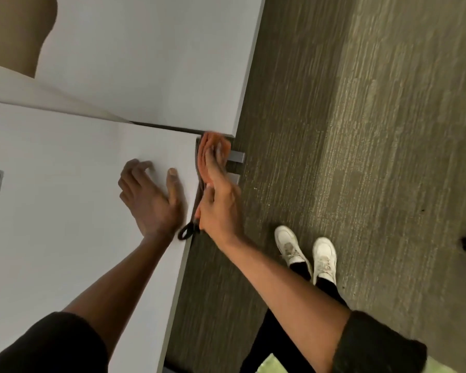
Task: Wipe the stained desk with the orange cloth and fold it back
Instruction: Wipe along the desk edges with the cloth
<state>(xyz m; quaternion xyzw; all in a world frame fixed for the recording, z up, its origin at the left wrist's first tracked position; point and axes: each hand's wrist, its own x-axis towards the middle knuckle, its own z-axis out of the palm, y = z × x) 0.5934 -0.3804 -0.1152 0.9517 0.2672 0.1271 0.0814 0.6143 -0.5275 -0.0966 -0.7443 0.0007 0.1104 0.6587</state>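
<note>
The cloth [212, 143] lies against the desk's [65, 189] side edge at its far corner, pressed there under the right hand's [218, 200] straight fingers. A black loop [186, 232] hangs by that hand's heel. The left hand [151, 197] rests flat and relaxed on the desktop, fingers spread. White shoes [307, 251] stand on carpet [374, 130].

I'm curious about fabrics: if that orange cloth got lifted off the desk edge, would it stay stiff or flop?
Probably floppy: the orange cloth moulds round the desk corner under the right hand. Likely light, since flat fingers alone seem to pin it there. Released, it would probably drop, being pressed against the side edge.
</note>
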